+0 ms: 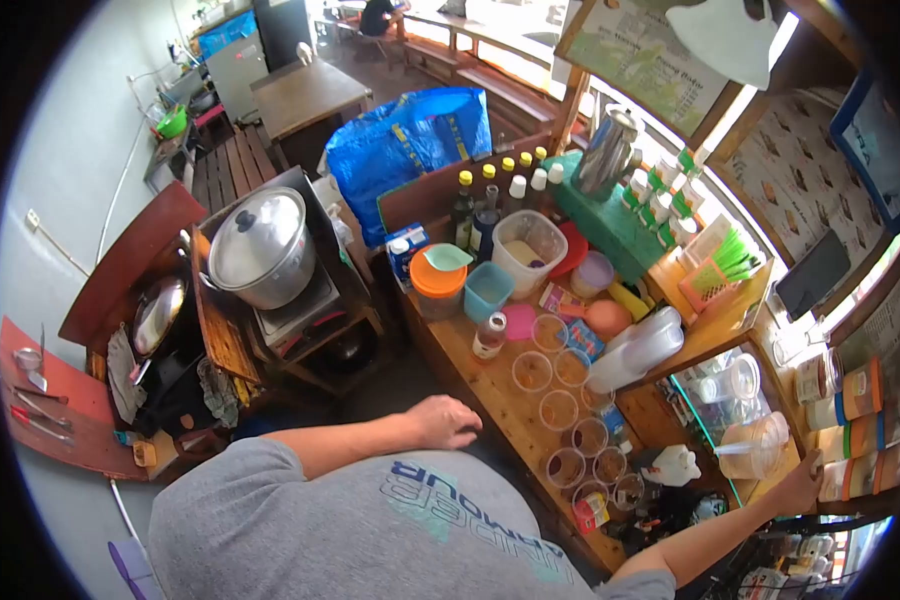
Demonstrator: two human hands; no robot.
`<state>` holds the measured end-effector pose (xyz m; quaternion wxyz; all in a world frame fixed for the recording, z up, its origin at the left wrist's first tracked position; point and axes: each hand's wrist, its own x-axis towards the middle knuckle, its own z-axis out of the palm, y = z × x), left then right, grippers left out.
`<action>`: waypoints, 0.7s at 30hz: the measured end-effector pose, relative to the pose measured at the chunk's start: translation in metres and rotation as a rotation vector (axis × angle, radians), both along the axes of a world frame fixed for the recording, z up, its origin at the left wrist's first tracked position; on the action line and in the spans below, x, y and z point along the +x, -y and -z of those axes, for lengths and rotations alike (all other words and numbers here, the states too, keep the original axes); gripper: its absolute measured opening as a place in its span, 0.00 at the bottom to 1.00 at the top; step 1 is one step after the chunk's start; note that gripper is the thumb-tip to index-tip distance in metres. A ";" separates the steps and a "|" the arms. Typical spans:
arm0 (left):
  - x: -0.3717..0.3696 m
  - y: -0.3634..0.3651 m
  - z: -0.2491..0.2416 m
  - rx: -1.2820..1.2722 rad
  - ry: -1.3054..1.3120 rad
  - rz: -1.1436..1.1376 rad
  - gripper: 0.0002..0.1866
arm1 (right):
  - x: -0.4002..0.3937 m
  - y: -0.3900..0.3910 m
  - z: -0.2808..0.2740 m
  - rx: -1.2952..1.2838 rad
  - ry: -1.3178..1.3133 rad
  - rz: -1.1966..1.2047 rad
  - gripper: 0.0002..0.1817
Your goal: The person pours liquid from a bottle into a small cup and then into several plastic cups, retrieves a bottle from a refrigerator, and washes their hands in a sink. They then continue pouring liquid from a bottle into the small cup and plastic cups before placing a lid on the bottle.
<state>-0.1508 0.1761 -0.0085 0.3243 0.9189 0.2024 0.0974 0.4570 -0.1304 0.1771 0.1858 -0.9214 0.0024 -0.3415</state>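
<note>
My left hand (446, 422) hangs in front of my grey shirt beside the counter edge, fingers curled, and whatever is in them is too small to make out. At the right, my right hand (798, 486) touches the shelf beside stacked lidded containers (850, 440); its fingertips are partly hidden. Clear plastic cups (558, 410) stand in rows on the wooden counter (470, 362). A small bottle (490, 336) with a white cap is near them. Behind it are a blue tub (489, 291), an orange-lidded container (438, 280) and a white tub (528, 252).
A large lidded pot (260, 245) sits on a stove at the left. Behind the counter is a blue bag (410, 150). Dark-glass bottles (464, 212) line the counter's back. A glass shelf (708, 436) holds cup stacks at the right. A person (378, 17) sits far off.
</note>
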 end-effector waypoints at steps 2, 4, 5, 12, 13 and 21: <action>-0.011 -0.020 -0.008 0.004 -0.016 -0.013 0.12 | -0.062 -0.014 -0.007 0.197 0.380 -0.061 0.33; -0.020 -0.042 -0.009 -0.001 0.026 -0.067 0.12 | -0.110 -0.044 0.015 0.193 0.511 -0.282 0.19; -0.022 -0.053 -0.015 0.010 0.084 -0.114 0.11 | -0.141 -0.073 0.044 0.401 0.467 -0.592 0.14; 0.005 -0.144 -0.063 -0.144 0.329 -0.325 0.09 | -0.389 -0.323 0.162 0.408 -0.248 -1.331 0.16; 0.011 -0.157 -0.069 -0.146 0.299 -0.306 0.10 | -0.398 -0.338 0.174 0.437 -0.295 -1.364 0.16; 0.064 -0.201 -0.060 0.040 0.132 0.096 0.24 | -0.414 -0.367 0.202 0.337 -0.245 -1.320 0.17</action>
